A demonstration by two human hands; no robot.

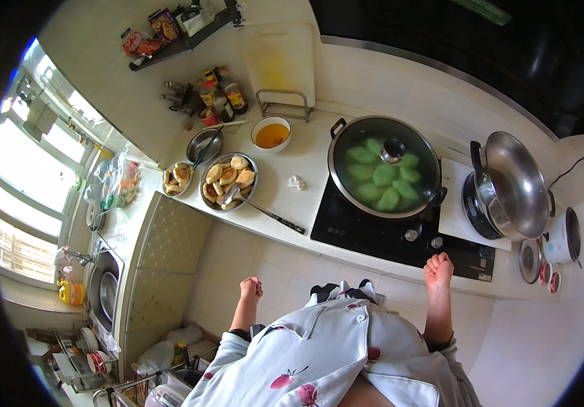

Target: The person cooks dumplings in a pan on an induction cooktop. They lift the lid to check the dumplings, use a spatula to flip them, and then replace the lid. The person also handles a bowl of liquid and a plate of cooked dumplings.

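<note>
My left hand [251, 288] is a loose fist, held above the floor tiles in front of the counter, touching nothing. My right hand [439, 269], also curled into a fist, is just in front of a black cooktop [353, 224], close to its right knob [437, 242]. No object shows in either hand. On the cooktop stands a wide two-handled pan [333, 170] under a glass lid [363, 129]. Through the glass I see several green dumpling-like pieces [384, 174]. A metal spatula [269, 212] rests with its blade on browned buns [228, 175] in a steel bowl [255, 185].
A smaller bowl of buns [176, 179], an empty steel bowl [205, 146] and a white bowl of orange-yellow liquid [271, 136] stand left. Crumpled plastic [296, 182] lies on the counter. A steel wok [516, 178] leans right of the pan. The sink [106, 292] is far left.
</note>
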